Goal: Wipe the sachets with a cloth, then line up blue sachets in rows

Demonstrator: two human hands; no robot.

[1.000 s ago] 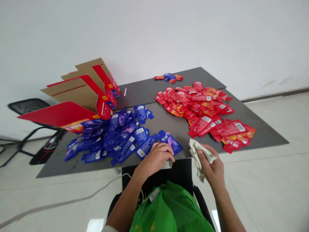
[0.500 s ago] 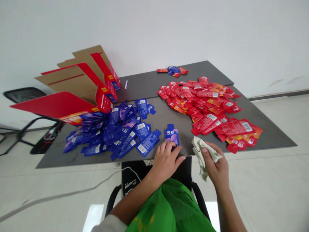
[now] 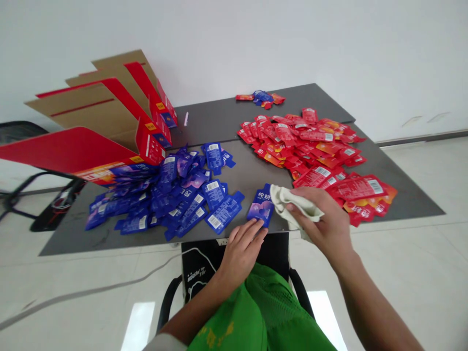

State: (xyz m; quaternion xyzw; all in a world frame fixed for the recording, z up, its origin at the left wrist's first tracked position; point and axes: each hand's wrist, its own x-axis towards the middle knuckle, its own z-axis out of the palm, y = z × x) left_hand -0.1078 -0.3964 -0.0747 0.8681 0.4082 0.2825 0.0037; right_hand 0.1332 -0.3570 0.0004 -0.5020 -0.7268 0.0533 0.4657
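Grey tabletop [image 3: 219, 114], glossy sachets [image 3: 224, 212], crumpled cloth [image 3: 292, 202]

This place is looking like a plain workroom or packing room, not a home. A white wall [image 3: 292, 44] is rising far beyond the fingers [image 3: 248, 241], and pale floor tiles [image 3: 409, 273] are stretching away to their right. Up ahead and to their left, flattened printed cardboard cartons [image 3: 98, 105] are leaning at the end of a grey counter [image 3: 212, 119].
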